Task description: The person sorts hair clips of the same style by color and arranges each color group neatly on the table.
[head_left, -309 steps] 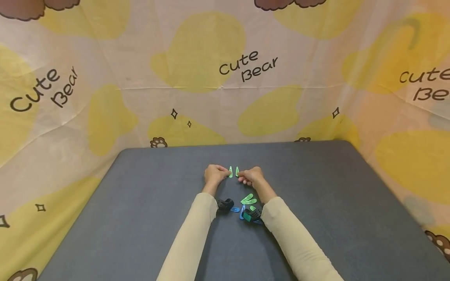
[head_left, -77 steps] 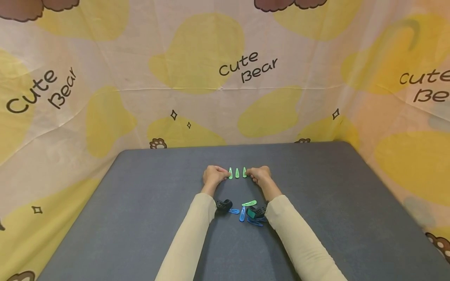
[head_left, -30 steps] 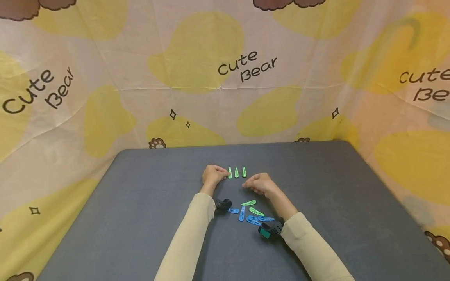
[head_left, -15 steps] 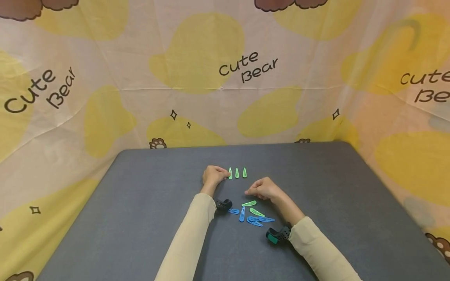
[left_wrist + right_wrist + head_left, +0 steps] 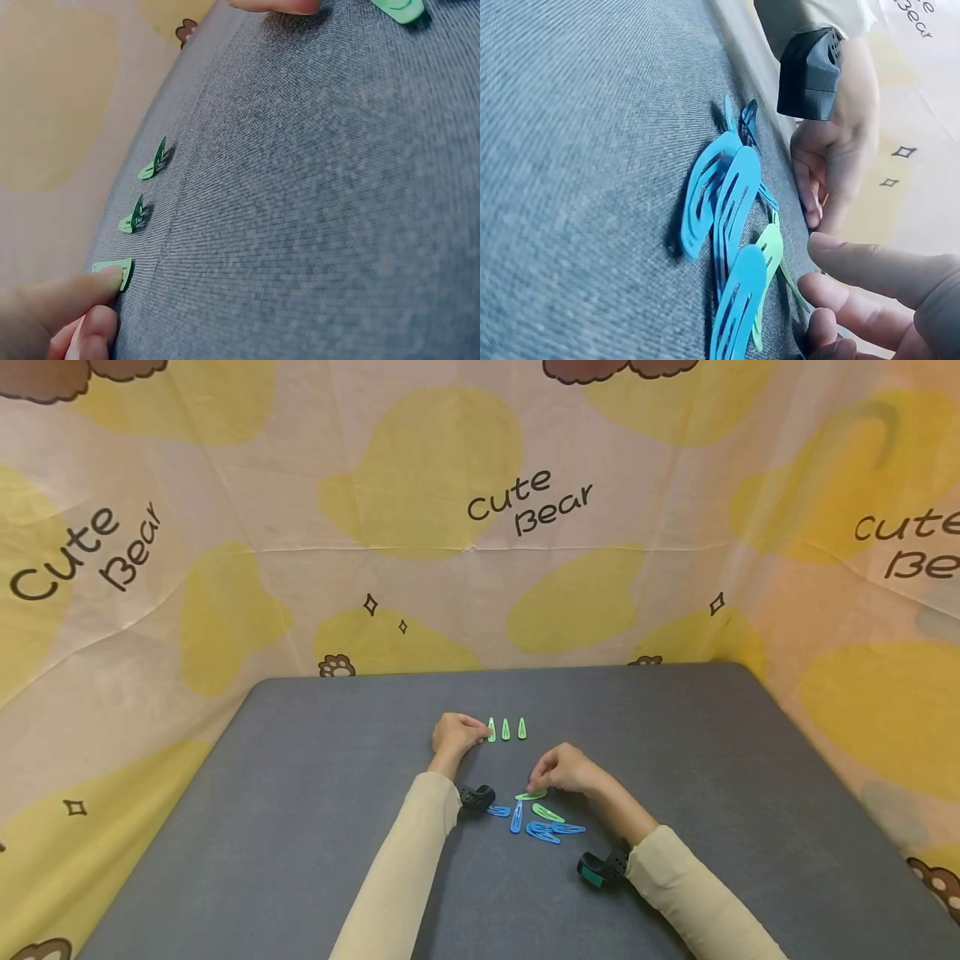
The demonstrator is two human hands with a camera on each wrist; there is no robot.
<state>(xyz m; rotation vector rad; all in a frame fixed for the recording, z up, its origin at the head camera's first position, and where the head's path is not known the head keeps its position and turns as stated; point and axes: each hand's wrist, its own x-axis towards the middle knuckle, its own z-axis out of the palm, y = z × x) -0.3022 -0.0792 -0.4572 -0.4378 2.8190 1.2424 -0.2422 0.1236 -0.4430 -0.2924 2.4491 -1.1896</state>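
Three green snap hair clips stand in a row on the grey table; my left hand pinches the leftmost hair clip between thumb and finger. Beside it are the middle clip and the right clip. My right hand is over the pile nearer me, its fingertips right at a loose green hair clip. In the right wrist view the thumb and forefinger are a little apart, beside that clip's thin edge. Another green clip lies just below it.
Several blue hair clips lie close together in front of me, one blue clip partly by the left wrist camera. The grey table ends at a patterned cloth backdrop.
My right hand has let go of the third green clip, leaving it in the row, and has come back toward me to the loose green clip. The left hand has stayed at the leftmost clip.
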